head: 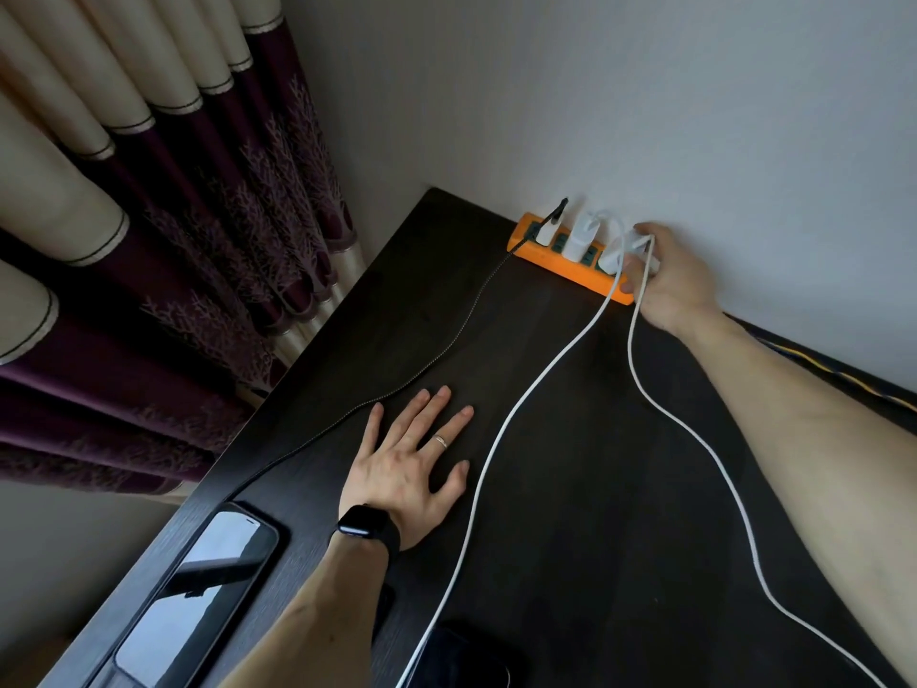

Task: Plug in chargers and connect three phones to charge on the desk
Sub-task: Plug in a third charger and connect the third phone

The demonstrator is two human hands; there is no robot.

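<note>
Phone lies screen up at the near left edge of the dark surface. A dark object at the bottom edge is cut off, so I can't tell what it is. Left hand is flat on the surface, fingers straight and spread, gripping nothing. It has a ring on one finger and a black watch on the wrist. Black cable runs from the phone end, passes just left of the left hand and goes up to the left charger. Two white cables come up from the bottom edge. First white cable goes to the middle charger. Second white cable goes to the right hand. Orange power strip sits at the far edge against the wall, with the left and middle chargers plugged in. Right hand is at the strip's right end, fingers curled round the right charger, which stands on the strip. The hands are well apart. Purple and cream curtains hang at far left.
</note>
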